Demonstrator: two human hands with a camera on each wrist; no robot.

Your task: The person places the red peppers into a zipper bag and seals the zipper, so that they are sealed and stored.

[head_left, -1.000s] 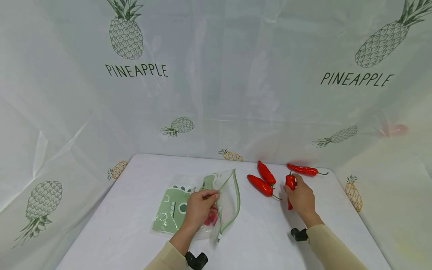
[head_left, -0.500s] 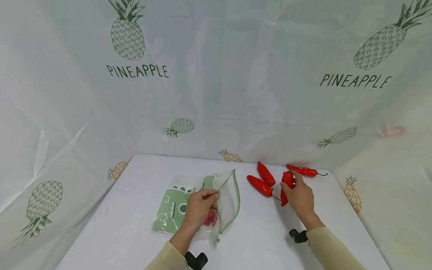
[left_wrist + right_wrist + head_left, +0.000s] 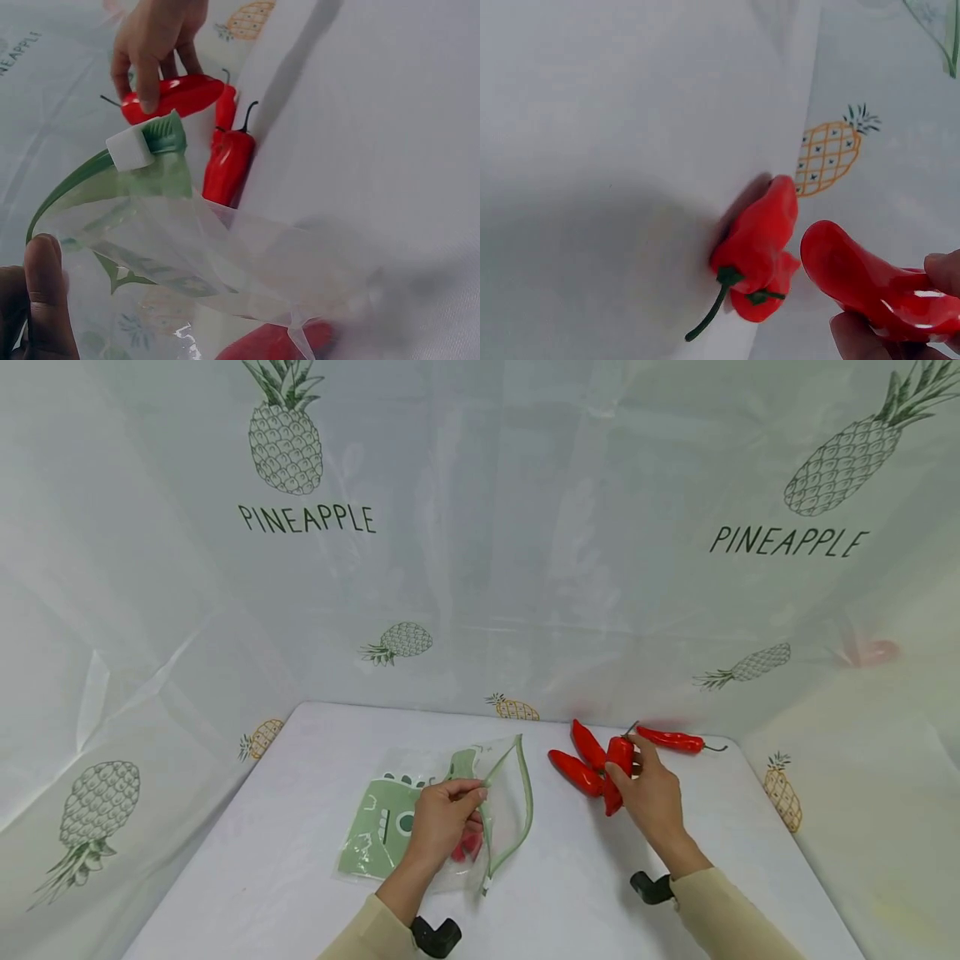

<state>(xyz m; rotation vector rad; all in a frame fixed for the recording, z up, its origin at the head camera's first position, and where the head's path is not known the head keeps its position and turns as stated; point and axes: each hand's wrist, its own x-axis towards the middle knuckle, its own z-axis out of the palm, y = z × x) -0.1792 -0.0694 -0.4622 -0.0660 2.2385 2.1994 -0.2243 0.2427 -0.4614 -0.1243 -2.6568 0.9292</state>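
Note:
A clear zip bag (image 3: pixel 378 839) with a green monster print lies on the left half of the table, its green-edged mouth spread toward the right. My left hand (image 3: pixel 442 822) pinches the near rim of that mouth between thumb and fingers. A white slider (image 3: pixel 130 148) sits on the zip in the left wrist view, and something red (image 3: pixel 274 343) shows through the plastic. In my right hand (image 3: pixel 658 795) I grip a red chili pepper (image 3: pixel 620 755), stem up, above two loose chili peppers (image 3: pixel 576 772). Those two lie against each other and are partly covered by it.
Another red chili pepper (image 3: pixel 678 741) lies at the back right edge of the white table (image 3: pixel 570 893). Behind the table and along both sides hangs a pale sheet (image 3: pixel 517 568) printed with pineapples.
My right hand has lifted the chili pepper off its spot and carried it left, over the two loose ones. The left hand keeps its place on the bag's rim.

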